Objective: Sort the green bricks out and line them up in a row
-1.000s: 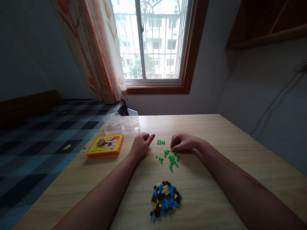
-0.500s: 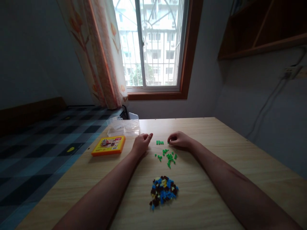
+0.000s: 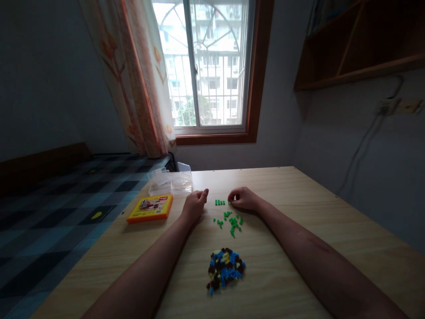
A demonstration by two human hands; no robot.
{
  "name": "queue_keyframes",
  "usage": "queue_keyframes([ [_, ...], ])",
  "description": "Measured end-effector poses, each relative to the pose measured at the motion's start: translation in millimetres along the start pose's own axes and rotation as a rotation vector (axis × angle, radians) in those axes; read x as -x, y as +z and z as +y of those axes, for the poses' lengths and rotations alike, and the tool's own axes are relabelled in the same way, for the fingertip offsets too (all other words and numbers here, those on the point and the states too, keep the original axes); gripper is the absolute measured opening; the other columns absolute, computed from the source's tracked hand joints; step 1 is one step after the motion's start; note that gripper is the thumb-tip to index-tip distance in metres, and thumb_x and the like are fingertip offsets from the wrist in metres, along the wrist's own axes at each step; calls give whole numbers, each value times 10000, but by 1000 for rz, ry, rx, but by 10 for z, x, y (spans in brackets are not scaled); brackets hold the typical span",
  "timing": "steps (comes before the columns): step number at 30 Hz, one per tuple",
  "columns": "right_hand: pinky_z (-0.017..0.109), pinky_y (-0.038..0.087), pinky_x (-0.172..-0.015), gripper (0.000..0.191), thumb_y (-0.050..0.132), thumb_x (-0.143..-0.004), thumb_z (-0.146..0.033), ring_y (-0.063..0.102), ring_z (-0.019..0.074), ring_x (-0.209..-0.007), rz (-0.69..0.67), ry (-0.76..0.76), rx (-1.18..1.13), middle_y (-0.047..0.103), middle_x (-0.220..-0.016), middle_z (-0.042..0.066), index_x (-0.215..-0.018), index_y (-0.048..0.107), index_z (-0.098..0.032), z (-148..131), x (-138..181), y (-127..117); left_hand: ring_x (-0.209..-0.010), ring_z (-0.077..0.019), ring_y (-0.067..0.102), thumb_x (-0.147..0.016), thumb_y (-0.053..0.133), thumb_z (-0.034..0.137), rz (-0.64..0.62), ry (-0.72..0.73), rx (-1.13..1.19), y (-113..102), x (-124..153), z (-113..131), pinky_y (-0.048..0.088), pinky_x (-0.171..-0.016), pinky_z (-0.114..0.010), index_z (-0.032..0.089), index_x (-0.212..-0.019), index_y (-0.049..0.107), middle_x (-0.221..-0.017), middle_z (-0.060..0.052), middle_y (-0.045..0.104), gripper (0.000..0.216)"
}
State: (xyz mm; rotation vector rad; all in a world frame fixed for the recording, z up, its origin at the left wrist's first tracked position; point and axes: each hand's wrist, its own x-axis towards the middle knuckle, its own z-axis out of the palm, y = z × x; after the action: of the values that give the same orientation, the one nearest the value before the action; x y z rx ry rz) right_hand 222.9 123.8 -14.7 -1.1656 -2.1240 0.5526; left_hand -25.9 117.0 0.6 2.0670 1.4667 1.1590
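Note:
On the wooden table, my right hand [image 3: 245, 198] pinches a small green toy brick [image 3: 229, 202] between thumb and fingertips, at the right end of a short row of green bricks [image 3: 219, 202]. To the left of that row rests my left hand [image 3: 195, 204], its fingers curled closed and thumb pointing up; nothing shows in it. Nearer to me than the row lies a loose scatter of green bricks [image 3: 233, 225]. Closer still is a mixed pile of blue, dark brown and yellow bricks [image 3: 226, 269], between my forearms.
An orange and yellow box [image 3: 150, 208] with a printed cover lies left of my left hand. Behind it stands a clear plastic container [image 3: 171, 182] near the table's far left corner. A checked bed [image 3: 66, 208] adjoins the table's left side. Shelves [image 3: 358, 48] hang at right.
My right hand has shifted slightly toward the row, bringing the green brick close to its right end. The view has tilted up a little. My left hand keeps its place.

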Motion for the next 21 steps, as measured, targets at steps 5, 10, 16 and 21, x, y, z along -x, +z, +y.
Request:
queue_keyframes([
  [5,183,408,-555,240,612,-655,-101,554,100,-589,-4,20,-9,683,-689,3,-814,781,-163,10,9,2,-577,-172,533,-867,365,593,-7,-8,3,-20,3,-2,361,-606,-286,201,-525,507,-532,-10,549,539],
  [10,185,407,-550,241,615,-657,-118,543,100,-583,-4,23,-4,673,-689,0,-821,782,-172,44,9,8,-585,-176,541,-868,354,606,-13,-13,8,-30,4,-8,372,-609,-285,203,-524,502,-529,-12,546,550],
  [16,195,431,-607,249,613,-654,-107,565,110,-642,-4,-6,5,694,-757,8,-823,781,-176,22,15,-3,-587,-181,546,-871,357,607,-22,-22,12,-41,4,-7,378,-608,-286,200,-541,510,-529,-12,548,545],
  [21,194,423,-606,262,608,-651,-88,555,105,-629,-11,-15,5,682,-723,2,-825,783,-175,-19,27,-3,-589,-178,545,-871,365,592,-14,-37,12,-33,1,-20,375,-611,-284,199,-542,500,-540,-12,552,531],
])
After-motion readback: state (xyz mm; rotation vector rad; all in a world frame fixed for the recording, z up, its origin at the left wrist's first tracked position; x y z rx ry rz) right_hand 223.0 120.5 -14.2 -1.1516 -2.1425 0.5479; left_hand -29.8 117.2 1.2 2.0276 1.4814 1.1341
